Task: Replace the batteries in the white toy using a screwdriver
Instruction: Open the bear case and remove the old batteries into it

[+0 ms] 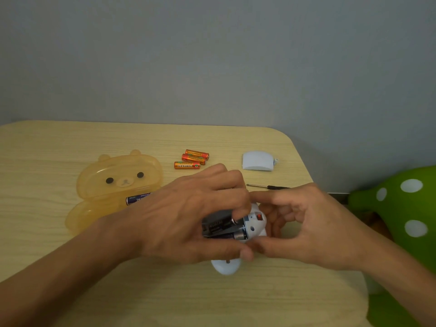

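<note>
Battery-swap stage here. Both hands are together around the white toy (254, 223), down low at the front middle of the worktop (47, 147); I can't tell if it's actually resting on it. The compartment faces up.

My left hand (186, 215) wraps over the toy from above, thumb underneath, fingertips on the upper one of the dark batteries (220, 224) sitting in the open bay. My right hand (306, 223) pinches the toy's other end, by the little red switch.

The white battery cover (257, 160) lies at the back right, and the screwdriver (269, 186) is just behind my right hand. Three orange batteries (192, 159) sit loose at the back, well apart from the toy. One spare dark cell (138, 198) shows in the bear-shaped case (113, 178) on the left.

My guess is the dark cells are going in and the orange ones are the spent set. The next move calls for pressing that top cell flat against its spring and checking polarity, then fitting the cover and screwing it down.
</note>
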The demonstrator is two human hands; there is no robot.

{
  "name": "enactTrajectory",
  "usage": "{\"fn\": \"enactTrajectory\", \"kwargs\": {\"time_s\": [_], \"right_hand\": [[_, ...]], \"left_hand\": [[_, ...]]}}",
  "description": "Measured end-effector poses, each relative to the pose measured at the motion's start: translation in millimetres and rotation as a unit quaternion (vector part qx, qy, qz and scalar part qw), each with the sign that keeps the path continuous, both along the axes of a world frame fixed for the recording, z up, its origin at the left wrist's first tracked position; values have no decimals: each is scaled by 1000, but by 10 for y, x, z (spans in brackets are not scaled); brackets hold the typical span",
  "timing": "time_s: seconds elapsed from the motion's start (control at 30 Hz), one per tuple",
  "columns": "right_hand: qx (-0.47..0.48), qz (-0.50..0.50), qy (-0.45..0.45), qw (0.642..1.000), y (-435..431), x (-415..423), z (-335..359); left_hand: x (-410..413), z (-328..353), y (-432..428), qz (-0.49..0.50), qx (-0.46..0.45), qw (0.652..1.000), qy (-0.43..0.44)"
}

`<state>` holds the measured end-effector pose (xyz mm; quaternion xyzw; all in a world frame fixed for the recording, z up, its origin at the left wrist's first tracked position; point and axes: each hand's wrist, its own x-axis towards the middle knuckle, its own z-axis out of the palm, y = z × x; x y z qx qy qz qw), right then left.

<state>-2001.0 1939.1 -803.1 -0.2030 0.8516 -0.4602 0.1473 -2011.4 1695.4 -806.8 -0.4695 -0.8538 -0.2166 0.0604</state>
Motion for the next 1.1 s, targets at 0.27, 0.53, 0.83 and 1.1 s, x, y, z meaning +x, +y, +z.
{"fn": "enactTrajectory", "kwargs": {"time_s": [0.27, 0.53, 0.83, 1.1], "right_hand": [[8, -3, 20, 1000, -15, 37, 27], [5, -8, 13, 1000, -21, 68, 67], [-3, -5, 11, 1000, -37, 68, 74], [-6, -9, 3, 1000, -25, 68, 61]], "left_hand": [[16, 45, -148, 30, 59, 997, -40], [-106, 360, -788, 137, 126, 981, -47], [-72, 172, -1116, 203, -13, 974, -96], [-82, 145, -1096, 212, -41, 973, -79]]}}
